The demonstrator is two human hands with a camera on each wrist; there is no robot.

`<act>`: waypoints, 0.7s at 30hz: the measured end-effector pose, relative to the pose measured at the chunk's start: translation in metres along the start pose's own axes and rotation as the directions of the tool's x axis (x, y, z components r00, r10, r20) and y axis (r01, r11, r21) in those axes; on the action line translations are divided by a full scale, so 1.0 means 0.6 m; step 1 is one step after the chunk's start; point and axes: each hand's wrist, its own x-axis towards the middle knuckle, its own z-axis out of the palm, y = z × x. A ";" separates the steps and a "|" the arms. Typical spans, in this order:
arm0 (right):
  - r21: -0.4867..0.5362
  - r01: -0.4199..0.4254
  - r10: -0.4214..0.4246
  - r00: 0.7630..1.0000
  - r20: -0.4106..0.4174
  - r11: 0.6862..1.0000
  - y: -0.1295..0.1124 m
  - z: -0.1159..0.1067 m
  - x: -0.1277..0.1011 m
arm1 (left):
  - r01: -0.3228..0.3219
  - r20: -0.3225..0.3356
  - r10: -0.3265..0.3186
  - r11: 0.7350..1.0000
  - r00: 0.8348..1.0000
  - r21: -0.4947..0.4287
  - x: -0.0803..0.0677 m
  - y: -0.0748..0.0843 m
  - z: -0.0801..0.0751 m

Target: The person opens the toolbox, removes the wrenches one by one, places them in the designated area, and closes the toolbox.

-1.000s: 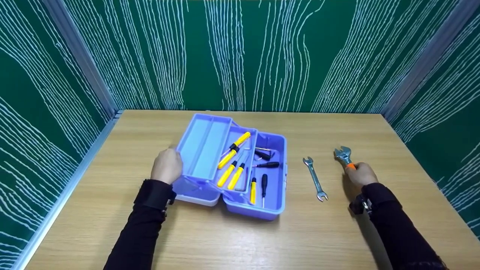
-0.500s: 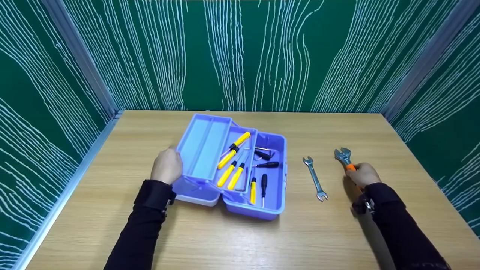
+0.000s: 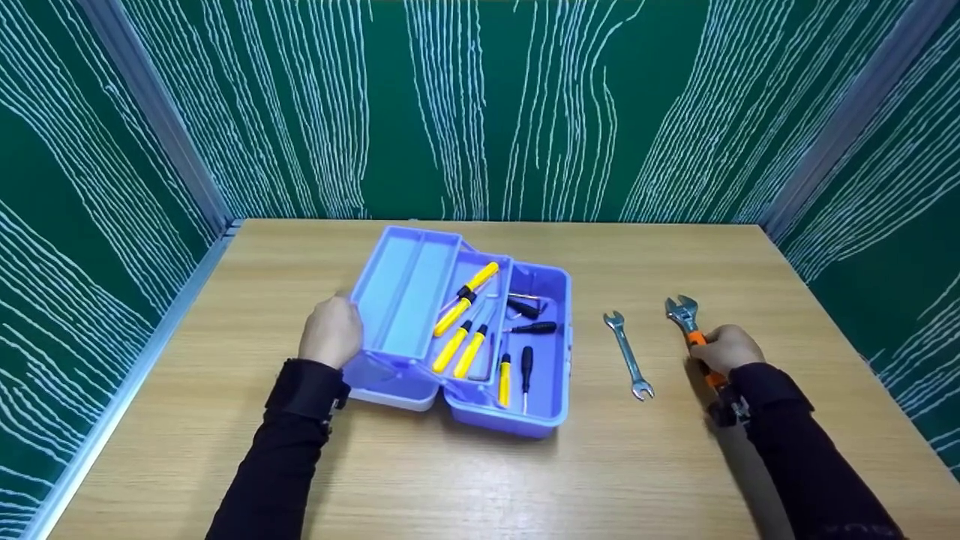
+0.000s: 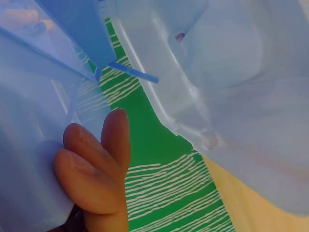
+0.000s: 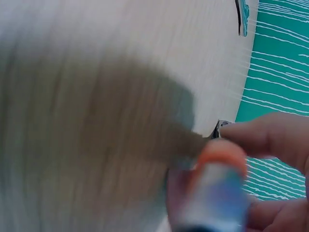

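Right hand [image 3: 726, 349] grips the orange handle of the adjustable wrench [image 3: 686, 315], fingers curled round it, near the table's [image 3: 465, 480] right edge. Left hand [image 3: 331, 331] presses curled fingers [image 4: 91, 169] against the left side of the open purple toolbox [image 3: 465, 337], mid-table. An open-end spanner [image 3: 628, 355] lies between toolbox and wrench.

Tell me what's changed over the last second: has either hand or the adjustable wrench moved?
The right hand has slid back along the adjustable wrench toward the person, baring more of its orange handle; it keeps its grip, and the wrench itself has hardly shifted. The left hand still holds the open toolbox at its left side. The open-ended spanner lies where it was.
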 end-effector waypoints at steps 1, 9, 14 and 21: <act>-0.003 -0.005 0.005 1.000 0.004 1.000 0.000 0.000 0.000 | 0.000 0.000 0.000 1.000 1.000 -0.002 0.000 0.000 -0.001; -0.008 0.039 -0.039 0.999 0.009 0.999 0.005 0.001 -0.003 | -0.069 -0.051 0.070 0.997 0.996 0.033 -0.002 -0.003 0.001; -0.012 0.070 -0.070 0.997 -0.039 0.997 -0.008 0.000 -0.013 | -0.058 -0.044 0.059 0.998 0.997 0.026 -0.002 -0.003 0.001; -0.020 0.311 -0.310 0.937 -0.163 0.950 -0.063 0.012 -0.039 | -0.043 -0.032 0.044 0.999 0.999 0.022 -0.001 -0.003 0.002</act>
